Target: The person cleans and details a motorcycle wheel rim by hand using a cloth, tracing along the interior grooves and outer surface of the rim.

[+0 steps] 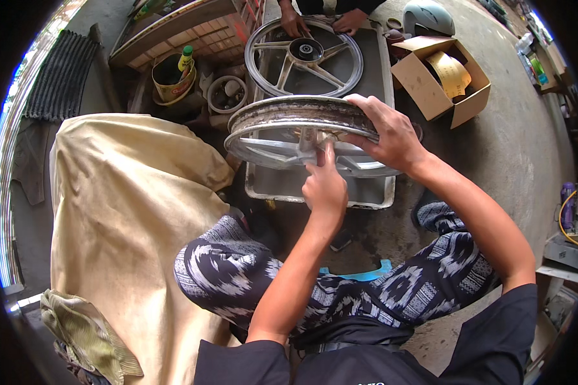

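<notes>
A cast alloy wheel rim [265, 129], scuffed and grimy along its channel, is held tilted before me, above a shallow grey tray [274, 190]. My right hand [392, 132] grips its right side, with the fingers over the top edge and the thumb on the near face. Lower down, my left hand [326, 185] grips a spoke close to the hub, its fingers partly curled. Whether a small piece of something lies under those fingers is hidden. Beyond, a second alloy wheel [285, 72] rests over the tray's far part, touched by another person's hands [294, 24].
A cardboard box [420, 91] holding a roll of yellow abrasive paper [448, 72] stands right of the tray, near a helmet [427, 18]. Left are a tub with a green-capped bottle [185, 58], a bucket [227, 94] and a bulky shape under a beige cover [125, 202].
</notes>
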### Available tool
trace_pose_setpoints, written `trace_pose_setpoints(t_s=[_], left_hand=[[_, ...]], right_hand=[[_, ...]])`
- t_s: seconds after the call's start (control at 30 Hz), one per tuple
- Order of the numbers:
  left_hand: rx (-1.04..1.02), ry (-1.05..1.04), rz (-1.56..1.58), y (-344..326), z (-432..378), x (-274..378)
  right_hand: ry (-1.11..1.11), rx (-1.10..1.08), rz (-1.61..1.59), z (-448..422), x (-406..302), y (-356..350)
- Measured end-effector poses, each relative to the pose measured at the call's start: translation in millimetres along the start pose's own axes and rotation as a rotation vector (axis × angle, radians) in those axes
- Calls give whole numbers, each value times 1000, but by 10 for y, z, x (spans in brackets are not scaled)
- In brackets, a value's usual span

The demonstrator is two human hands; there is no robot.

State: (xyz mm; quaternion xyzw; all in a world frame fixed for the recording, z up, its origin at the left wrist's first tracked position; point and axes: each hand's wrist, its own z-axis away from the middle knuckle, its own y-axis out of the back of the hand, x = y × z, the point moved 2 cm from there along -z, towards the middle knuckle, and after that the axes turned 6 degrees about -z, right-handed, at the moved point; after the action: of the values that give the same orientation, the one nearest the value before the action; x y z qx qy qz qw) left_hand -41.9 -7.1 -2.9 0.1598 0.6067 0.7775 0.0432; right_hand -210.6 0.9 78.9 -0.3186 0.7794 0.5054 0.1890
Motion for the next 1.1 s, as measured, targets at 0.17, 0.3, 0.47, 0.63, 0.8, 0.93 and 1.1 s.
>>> trace_pose_setpoints(t_s=[0.17,0.3,0.47,0.63,0.8,0.93,1.1], left_hand=[[48,71,-61,32,26,51],[-37,113,-26,88,-28,30],[-201,111,119,185,-55,-42],[-233,89,141,238,-53,-56],[-200,20,177,271,-34,-45],[-240,50,206,254,-30,-32],[-171,15,229,240,-70,2]], right_hand=[[29,15,-1,-35,-24,-31],[31,21,26,-49,-91,-103],[38,4,56,-44,-145,-133],[44,21,63,-32,-116,-129],[39,46,49,-9,-59,-95],[18,49,52,7,-19,-73],[-2,81,15,-12,17,-65]])
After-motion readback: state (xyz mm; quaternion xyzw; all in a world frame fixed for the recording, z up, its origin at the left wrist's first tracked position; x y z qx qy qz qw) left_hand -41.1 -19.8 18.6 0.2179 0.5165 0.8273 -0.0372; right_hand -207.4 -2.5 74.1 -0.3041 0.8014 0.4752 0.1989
